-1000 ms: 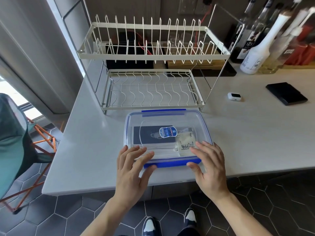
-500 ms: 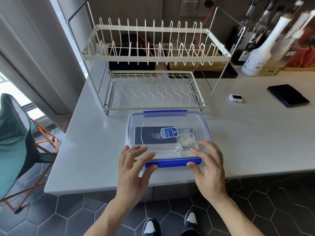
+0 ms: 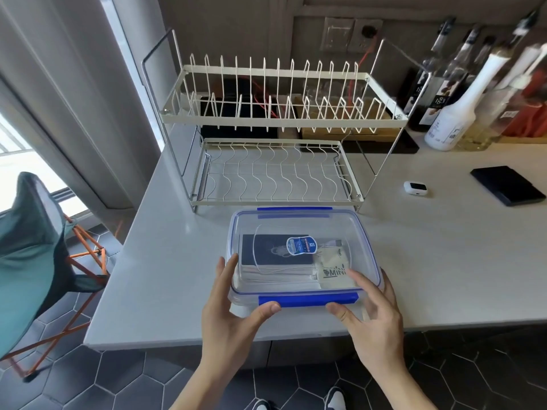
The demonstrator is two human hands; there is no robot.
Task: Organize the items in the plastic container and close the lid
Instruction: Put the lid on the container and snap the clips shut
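Observation:
A clear plastic container (image 3: pixel 299 221) sits near the counter's front edge with its clear lid on top. The lid's blue front clip (image 3: pixel 307 300) faces me and a second blue clip (image 3: pixel 294 208) is at the far side. Through the lid I see a dark booklet (image 3: pixel 275 251) and a cream pouch (image 3: pixel 333 273). My left hand (image 3: pixel 228 324) holds the front left corner, fingers along the side and thumb under the front clip. My right hand (image 3: pixel 376 327) holds the front right corner, thumb at the clip's right end.
A white two-tier wire dish rack (image 3: pixel 275 173) stands just behind the container. To the right on the counter lie a small white device (image 3: pixel 415 188) and a black wallet (image 3: pixel 507 184). Bottles (image 3: pixel 455 113) line the back right. A teal folding chair (image 3: pixel 29 247) stands left of the counter.
Both hands have slid off the top of the lid to the container's front corners, with the thumbs now at the blue front clip. The container stays in place.

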